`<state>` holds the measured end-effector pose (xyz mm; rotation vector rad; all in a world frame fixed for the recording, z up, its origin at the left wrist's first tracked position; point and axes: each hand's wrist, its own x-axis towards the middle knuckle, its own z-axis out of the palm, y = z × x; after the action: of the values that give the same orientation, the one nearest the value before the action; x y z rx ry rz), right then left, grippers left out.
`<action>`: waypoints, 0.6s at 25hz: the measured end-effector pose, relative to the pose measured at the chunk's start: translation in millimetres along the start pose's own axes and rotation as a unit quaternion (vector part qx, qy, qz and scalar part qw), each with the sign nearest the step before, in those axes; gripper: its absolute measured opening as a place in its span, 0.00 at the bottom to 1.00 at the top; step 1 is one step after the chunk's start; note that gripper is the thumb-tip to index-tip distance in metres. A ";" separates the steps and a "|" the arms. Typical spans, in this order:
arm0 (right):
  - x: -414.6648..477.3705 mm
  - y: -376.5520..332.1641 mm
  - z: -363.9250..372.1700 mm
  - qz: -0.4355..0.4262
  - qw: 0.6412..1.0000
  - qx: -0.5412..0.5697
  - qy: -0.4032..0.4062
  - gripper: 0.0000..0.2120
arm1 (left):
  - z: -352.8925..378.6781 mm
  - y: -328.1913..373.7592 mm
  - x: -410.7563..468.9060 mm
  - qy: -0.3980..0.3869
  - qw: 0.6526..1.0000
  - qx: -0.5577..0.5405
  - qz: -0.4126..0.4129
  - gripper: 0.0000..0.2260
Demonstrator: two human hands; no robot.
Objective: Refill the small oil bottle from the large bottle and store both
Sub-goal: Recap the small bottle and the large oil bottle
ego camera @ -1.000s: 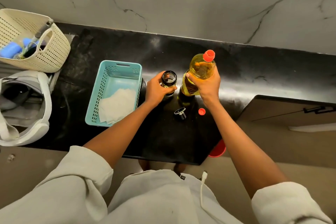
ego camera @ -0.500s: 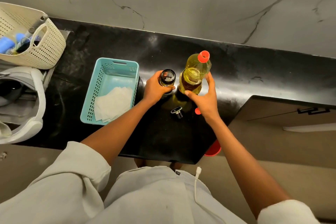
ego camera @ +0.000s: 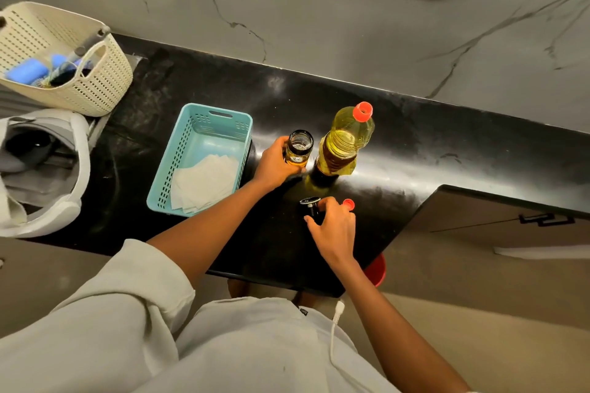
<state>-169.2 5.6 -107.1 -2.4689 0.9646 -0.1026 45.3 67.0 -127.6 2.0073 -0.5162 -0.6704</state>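
Left hand grips the small oil bottle, uncapped, upright on the black counter. Right hand closes its fingers on the small bottle's dark cap, an orange cap just beside. Large bottle stands free, touching neither hand, right of the small one. Teal basket sits left.

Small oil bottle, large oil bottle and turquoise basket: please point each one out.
small oil bottle (ego camera: 299, 147), head view, on its open glass neck
large oil bottle (ego camera: 343, 143), head view, on its yellow body
turquoise basket (ego camera: 166, 172), head view, on its left wall
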 end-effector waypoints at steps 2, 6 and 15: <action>-1.5 -2.5 0.5 0.003 1.000 0.021 0.007 0.13 | -1.1 -0.2 -0.1 -0.003 1.000 0.002 0.000 0.38; 0.9 -22.8 -15.8 0.000 0.988 0.153 0.030 0.08 | -6.4 7.7 -1.2 0.010 1.000 0.018 0.012 0.38; 99.6 -114.4 -68.4 -0.184 0.971 0.009 0.154 0.10 | -13.8 13.2 -11.6 0.025 0.999 0.009 0.047 0.27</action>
<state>-40.1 -15.2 -4.1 -2.6348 0.6012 -0.6314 44.1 76.4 -107.4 1.9977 -0.5832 -0.5586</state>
